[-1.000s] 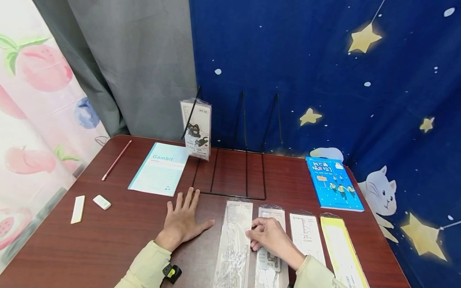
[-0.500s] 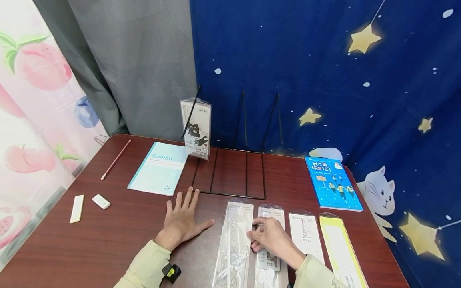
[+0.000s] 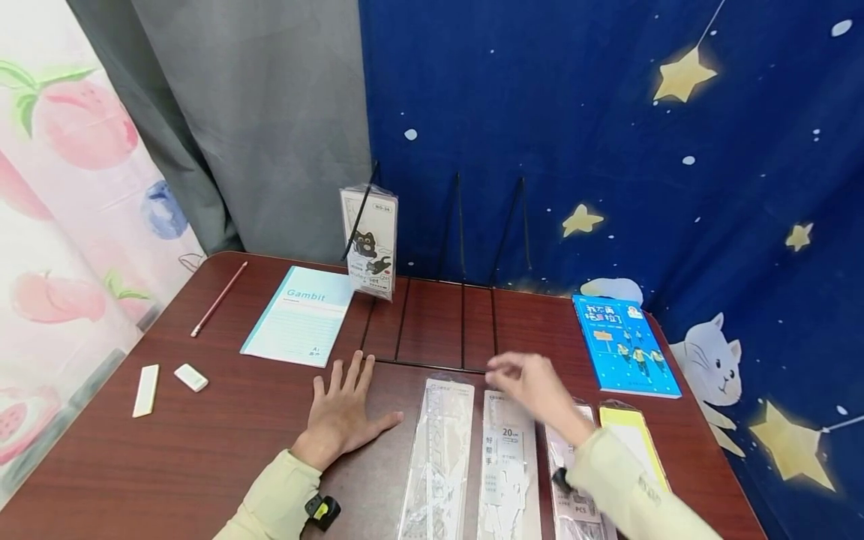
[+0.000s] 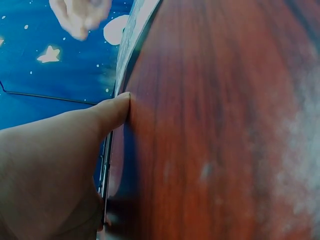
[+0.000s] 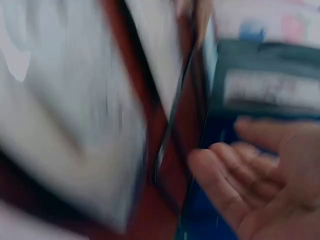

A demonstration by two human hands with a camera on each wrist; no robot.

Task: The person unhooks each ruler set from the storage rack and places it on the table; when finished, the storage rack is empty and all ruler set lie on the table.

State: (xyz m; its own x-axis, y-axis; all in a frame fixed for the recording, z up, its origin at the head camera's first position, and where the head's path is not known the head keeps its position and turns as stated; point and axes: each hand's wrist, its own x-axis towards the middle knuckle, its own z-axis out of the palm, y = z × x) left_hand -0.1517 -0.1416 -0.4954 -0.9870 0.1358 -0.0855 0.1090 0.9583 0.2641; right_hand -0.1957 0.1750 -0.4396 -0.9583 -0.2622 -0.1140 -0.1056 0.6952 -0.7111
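From where I stand, the left hand (image 3: 344,416) lies flat on the counter (image 3: 223,435), fingers spread wide and holding nothing, just left of the clear ruler pack (image 3: 442,442). The right hand (image 3: 533,386) is in the air, blurred, fingers loosely open and empty as far as I can see; it hangs above the far end of the row of packs, near the front bar of the wire rack (image 3: 445,315).

Taking the wire rack as the marker: four flat packs lie side by side just in front of it. The clear ruler pack is nearest the left hand, then the 20 cm ruler pack (image 3: 506,457), then a third pack (image 3: 574,480) mostly under the right sleeve, then the yellow pack (image 3: 631,427). One cat-printed pack (image 3: 370,244) already stands upright in the rack's left slot.

To my eye, whichever pack gets picked, it should be pinched at its far short end and peeled up, since the film sits flush on the wood. I would keep the left hand pressing down so the neighbouring packs do not slide, and bring the pack upright before meeting the rack's thin wires, which could snag the film.
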